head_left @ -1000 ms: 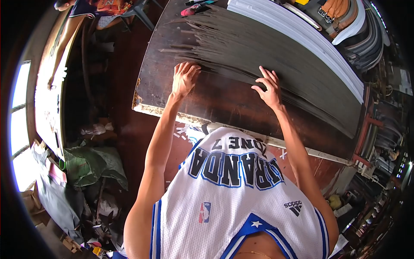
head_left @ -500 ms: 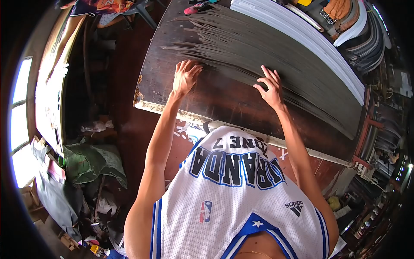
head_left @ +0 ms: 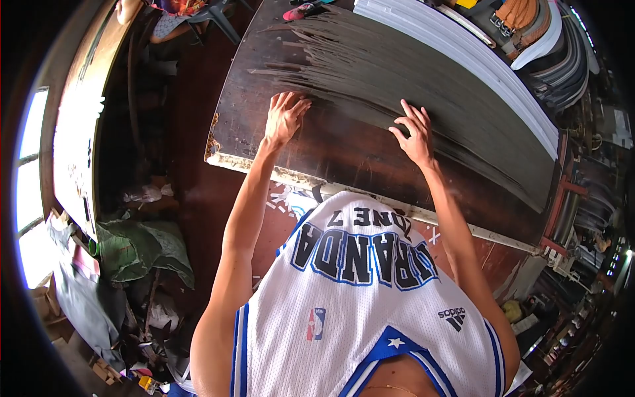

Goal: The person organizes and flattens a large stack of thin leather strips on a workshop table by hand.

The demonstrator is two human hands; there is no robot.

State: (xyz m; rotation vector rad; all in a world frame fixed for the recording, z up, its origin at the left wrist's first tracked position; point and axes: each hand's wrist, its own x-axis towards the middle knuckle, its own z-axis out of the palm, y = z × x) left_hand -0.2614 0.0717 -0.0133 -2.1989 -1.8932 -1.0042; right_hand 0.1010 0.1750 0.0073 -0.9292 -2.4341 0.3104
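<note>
Strips of dark material [head_left: 397, 73] lie fanned across the desk [head_left: 344, 159], just beyond our fingers. Our left hand [head_left: 284, 119] and right hand [head_left: 415, 135] press flat and spread on the nearest edges, gripping nothing. We judge we are aligning them; next calls for an even push.

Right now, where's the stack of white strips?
In the head view the white strips lie along the far right side of the dark table, just beyond the fanned dark strips that both hands rest on.
</note>
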